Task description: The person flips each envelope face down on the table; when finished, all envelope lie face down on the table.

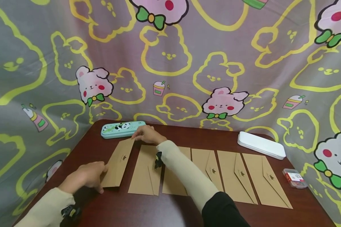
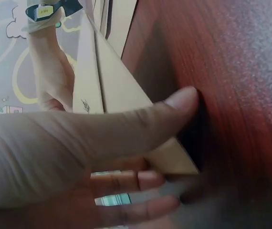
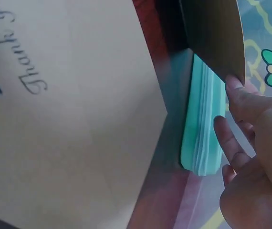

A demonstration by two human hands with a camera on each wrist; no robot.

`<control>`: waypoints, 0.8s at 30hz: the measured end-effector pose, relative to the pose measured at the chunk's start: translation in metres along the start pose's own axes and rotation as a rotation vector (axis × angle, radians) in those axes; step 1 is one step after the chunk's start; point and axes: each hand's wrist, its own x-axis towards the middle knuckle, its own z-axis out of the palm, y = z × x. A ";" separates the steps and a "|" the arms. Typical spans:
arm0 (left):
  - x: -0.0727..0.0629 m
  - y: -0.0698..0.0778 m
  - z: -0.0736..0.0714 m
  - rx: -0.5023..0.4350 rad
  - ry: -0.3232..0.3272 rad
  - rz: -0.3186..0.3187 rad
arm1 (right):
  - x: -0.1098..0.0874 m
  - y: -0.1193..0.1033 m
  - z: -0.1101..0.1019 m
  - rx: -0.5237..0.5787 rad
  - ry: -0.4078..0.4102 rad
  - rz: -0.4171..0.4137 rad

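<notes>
A brown kraft-paper envelope (image 1: 117, 165) is raised at a tilt off the table at the left end of a row. My left hand (image 1: 89, 175) pinches its near left edge, with the thumb (image 2: 141, 126) across the paper and the fingers on the other side. At its far right corner, my right hand (image 1: 149, 135) pinches the paper between thumb and fingers. In the right wrist view the held envelope (image 3: 217, 33) shows its dark side. Beside it lies another envelope (image 3: 88, 124) with "Thank you" lettering.
Several more brown envelopes (image 1: 143, 170) lie side by side on the dark red-brown table (image 1: 136, 211). Behind the held one is a teal panda pencil case (image 1: 122, 130). A white case (image 1: 261, 145) and a small clear plastic box (image 1: 295, 178) sit at the right. A patterned curtain (image 1: 182, 63) hangs behind.
</notes>
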 end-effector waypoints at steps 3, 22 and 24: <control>0.002 -0.003 -0.001 -0.083 -0.027 0.021 | 0.001 0.000 -0.004 0.034 0.007 -0.003; -0.002 -0.016 0.006 -0.545 -0.182 0.332 | 0.006 -0.005 -0.013 0.329 -0.069 -0.022; -0.003 -0.015 0.008 -0.581 -0.195 0.354 | 0.008 -0.004 -0.012 0.393 -0.081 -0.025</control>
